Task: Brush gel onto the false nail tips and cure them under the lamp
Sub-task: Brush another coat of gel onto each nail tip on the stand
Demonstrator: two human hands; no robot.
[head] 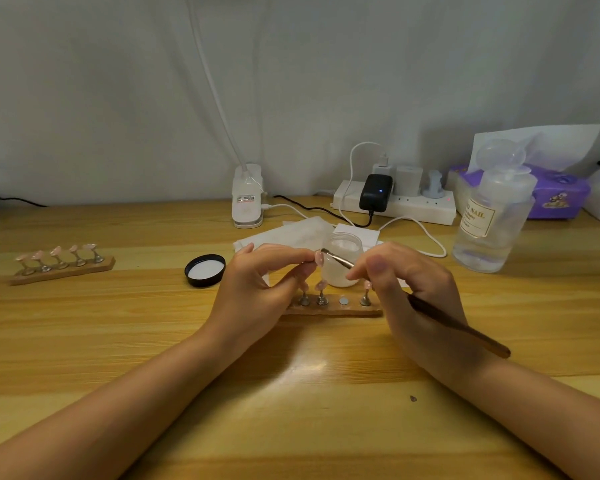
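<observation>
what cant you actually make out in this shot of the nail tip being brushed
All in the head view:
- Bottle label: too blurred and curved away to read in full.
- Near stand: both ends hidden behind the left hand and right hand.
- Brush: mid-handle covered by the right hand's fingers.
- Gel on the held nail tip: too small to tell.

Two wooden stands (62, 270) (333, 309) are counted, five nail tips (55, 251) on the left one; one jar (342, 261), one lid (205, 270), one brush (458, 325).
</observation>
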